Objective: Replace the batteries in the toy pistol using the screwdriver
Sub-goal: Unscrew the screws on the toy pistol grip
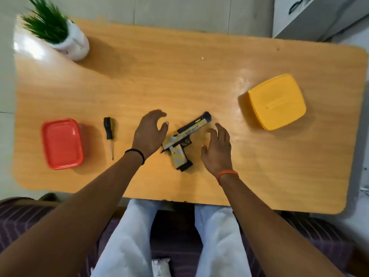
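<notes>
A toy pistol (184, 139), white and yellow with a black slide, lies flat on the wooden table (179, 80), barrel pointing up and to the right, grip toward me. My left hand (149, 132) hovers just left of it, fingers relaxed and empty. My right hand (217, 148) hovers just right of it, fingers spread, holding nothing. Neither hand touches the pistol. A screwdriver (109, 134) with a black handle lies left of my left hand, its tip pointing toward me.
A red lidded box (61, 143) sits at the table's left side. A yellow lidded box (277, 101) sits at the right. A potted green plant in a white pot (67, 41) stands at the far left corner. My legs are under the near edge.
</notes>
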